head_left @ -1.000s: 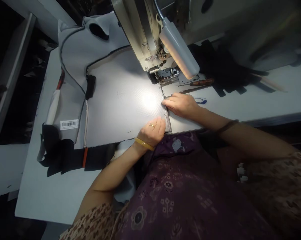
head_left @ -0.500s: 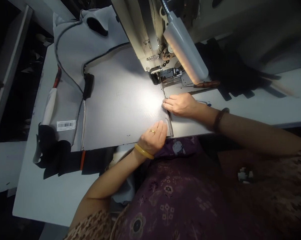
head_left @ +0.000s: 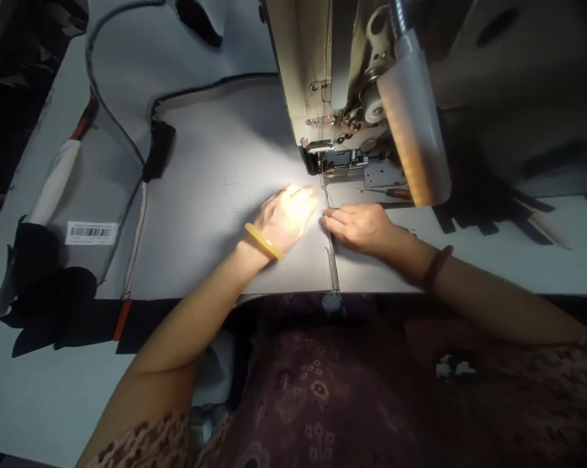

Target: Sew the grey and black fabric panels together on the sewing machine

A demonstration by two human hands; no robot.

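A large grey fabric panel (head_left: pixel 200 195) lies under the head of a sewing machine (head_left: pixel 307 71). My left hand (head_left: pixel 286 218) rests flat on it, fingers stretched toward the presser foot (head_left: pixel 315 159) and brightly lit by the lamp. Along the panel's right edge runs a narrow dark strip (head_left: pixel 333 266). At that edge, just below the presser foot, my right hand (head_left: pixel 364 227) has its fingertips pinched together on the fabric edge. The needle tip is too small to make out.
A lamp (head_left: pixel 417 123) hangs right of the machine head. Beneath it lies a wooden-handled awl (head_left: pixel 398 194). Dark strips (head_left: pixel 488 208) are piled at right. Folded grey fabric with a barcode label (head_left: pixel 91 233) and black pieces (head_left: pixel 54 286) covers the left side of the table (head_left: pixel 34 396).
My left hand has slid up the panel, closer to the presser foot. The right hand stays at the fabric edge. The camera view has shifted, so the machine appears further right and larger.
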